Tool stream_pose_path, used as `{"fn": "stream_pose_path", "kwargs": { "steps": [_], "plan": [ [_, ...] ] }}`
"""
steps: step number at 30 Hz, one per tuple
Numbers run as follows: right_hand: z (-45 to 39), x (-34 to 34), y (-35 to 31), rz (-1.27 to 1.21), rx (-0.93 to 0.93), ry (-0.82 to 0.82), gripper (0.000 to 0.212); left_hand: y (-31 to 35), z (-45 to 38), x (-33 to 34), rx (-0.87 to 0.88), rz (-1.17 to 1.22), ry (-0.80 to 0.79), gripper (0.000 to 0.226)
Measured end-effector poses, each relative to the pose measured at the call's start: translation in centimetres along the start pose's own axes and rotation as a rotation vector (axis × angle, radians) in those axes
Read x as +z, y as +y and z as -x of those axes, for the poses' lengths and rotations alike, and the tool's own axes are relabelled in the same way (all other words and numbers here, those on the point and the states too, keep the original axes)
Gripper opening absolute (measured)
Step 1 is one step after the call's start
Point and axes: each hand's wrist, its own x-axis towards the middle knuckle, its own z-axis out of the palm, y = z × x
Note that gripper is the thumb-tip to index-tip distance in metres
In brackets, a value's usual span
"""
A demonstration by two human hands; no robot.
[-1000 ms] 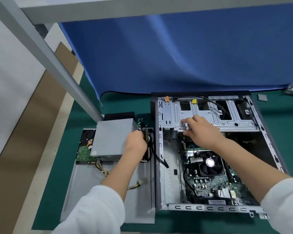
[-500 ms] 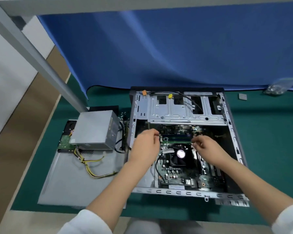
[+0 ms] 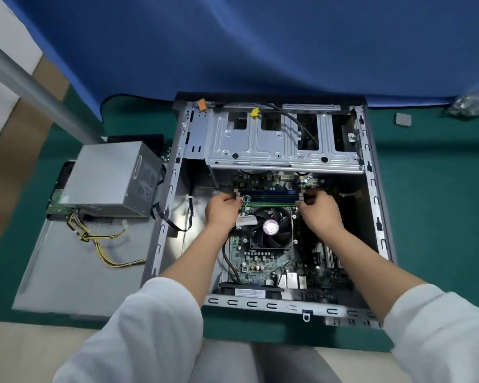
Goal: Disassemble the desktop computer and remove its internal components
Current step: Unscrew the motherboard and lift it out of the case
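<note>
Left hand (image 3: 224, 210): fingers curled at one end of the memory stick (image 3: 270, 195).
Right hand (image 3: 320, 210): fingers curled at the other end.
Risk: uneven pull could crack a latch or slot.

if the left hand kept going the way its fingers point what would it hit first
Probably the memory sticks: the left hand points right along them, fingertips at their left end clip. Depth is hard to judge.

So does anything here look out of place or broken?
Nothing looks broken. The grey power box sits outside the computer case on a loose metal panel, its yellow wires trailing, which fits a teardown.
</note>
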Motion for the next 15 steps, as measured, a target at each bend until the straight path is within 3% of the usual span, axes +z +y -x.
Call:
{"fn": "stream_pose_path", "kwargs": {
  "steps": [8,15],
  "plan": [
    [-0.37,0.72,0.2,-0.124,0.057,0.088,0.023,-0.24,-0.16,0.72,0.04,-0.008,0.078,0.029],
    [0.16,0.64,-0.03,-0.136,0.028,0.121,0.016,-0.09,0.48,0.58,0.19,-0.239,0.187,0.032]
  ]
}}
